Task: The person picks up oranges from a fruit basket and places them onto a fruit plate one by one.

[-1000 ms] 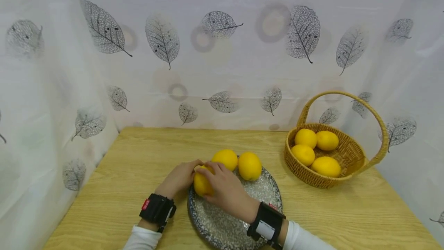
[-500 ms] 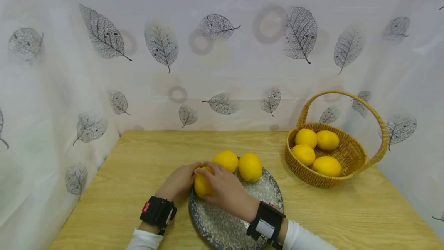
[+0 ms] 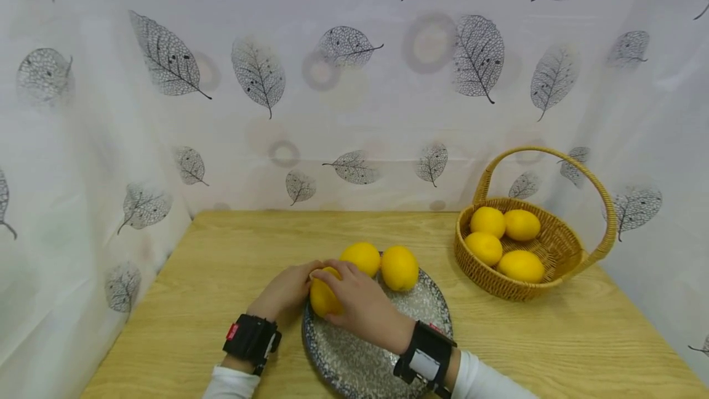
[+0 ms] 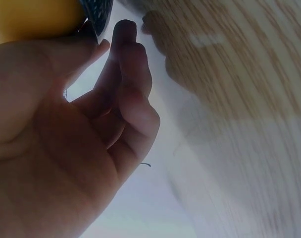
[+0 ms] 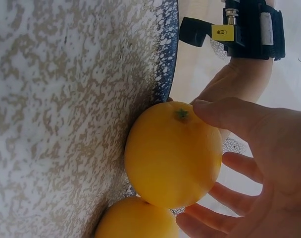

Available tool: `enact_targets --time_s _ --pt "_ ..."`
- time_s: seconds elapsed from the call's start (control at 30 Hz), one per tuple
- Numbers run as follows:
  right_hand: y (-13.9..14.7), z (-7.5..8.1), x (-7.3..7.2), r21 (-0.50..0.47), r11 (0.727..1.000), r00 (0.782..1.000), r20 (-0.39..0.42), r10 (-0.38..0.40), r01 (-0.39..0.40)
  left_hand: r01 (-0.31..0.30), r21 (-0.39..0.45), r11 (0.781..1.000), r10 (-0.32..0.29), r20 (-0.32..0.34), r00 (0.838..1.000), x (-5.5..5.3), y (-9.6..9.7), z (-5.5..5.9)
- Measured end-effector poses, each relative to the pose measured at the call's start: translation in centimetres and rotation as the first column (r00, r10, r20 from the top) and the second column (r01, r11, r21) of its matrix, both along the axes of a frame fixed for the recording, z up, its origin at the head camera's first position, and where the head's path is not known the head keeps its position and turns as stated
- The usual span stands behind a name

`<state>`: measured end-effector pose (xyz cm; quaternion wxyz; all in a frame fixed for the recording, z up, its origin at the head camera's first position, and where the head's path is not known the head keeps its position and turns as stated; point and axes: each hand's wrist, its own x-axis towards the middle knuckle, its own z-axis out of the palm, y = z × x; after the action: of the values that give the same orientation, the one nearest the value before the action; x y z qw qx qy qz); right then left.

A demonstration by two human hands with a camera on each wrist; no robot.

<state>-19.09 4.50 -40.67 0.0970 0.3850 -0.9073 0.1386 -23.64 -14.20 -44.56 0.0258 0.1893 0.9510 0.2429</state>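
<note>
A yellow-orange orange (image 5: 173, 156) sits at the left rim of a speckled grey plate (image 3: 382, 356). In the head view my right hand (image 3: 365, 310) holds this orange from above, its thumb on the top near the green stem end and its fingers curved about the side. My left hand (image 3: 285, 291) is against the orange's outer left side, partly hidden behind it. The left wrist view shows the left thumb (image 4: 56, 57) along the fruit by the plate's dark rim, with the other fingers loosely bent and apart from it. Two more oranges, one (image 3: 361, 258) and another (image 3: 400, 268), lie at the plate's far edge.
A wicker basket (image 3: 501, 285) with a tall arched handle stands at the right, with several yellow fruits (image 3: 520, 266) inside. The wooden table (image 3: 221, 251) meets a white leaf-print curtain (image 3: 354, 116) at the back and sides.
Both hands keep almost the same pose around the orange. The whole head view has shifted slightly, with the scene a little lower in the frame.
</note>
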Motion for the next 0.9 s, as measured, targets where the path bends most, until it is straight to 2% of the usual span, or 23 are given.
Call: enact_targets --time_s 0.3,0.43,0.6,0.9 --pt "-0.21 0.15 -0.22 0.011 1.000 1.000 0.024 -0.001 0.001 0.016 0.016 1.000 -0.016 0.004 1.000 -0.07 0.09 0.19" --pt "-0.27 0.16 -0.22 0.021 0.999 0.999 0.031 -0.030 0.030 0.021 0.039 0.999 -0.022 0.012 1.000 -0.03 0.17 0.32" --pt "-0.29 0.15 -0.26 0.027 0.998 0.997 0.040 -0.060 0.059 0.033 0.023 0.999 -0.033 -0.001 0.999 0.06 0.21 0.27" --pt "-0.31 0.06 -0.02 0.020 0.999 0.999 0.011 -0.042 0.042 0.032 0.016 0.999 -0.032 0.004 0.999 0.05 0.17 0.12"
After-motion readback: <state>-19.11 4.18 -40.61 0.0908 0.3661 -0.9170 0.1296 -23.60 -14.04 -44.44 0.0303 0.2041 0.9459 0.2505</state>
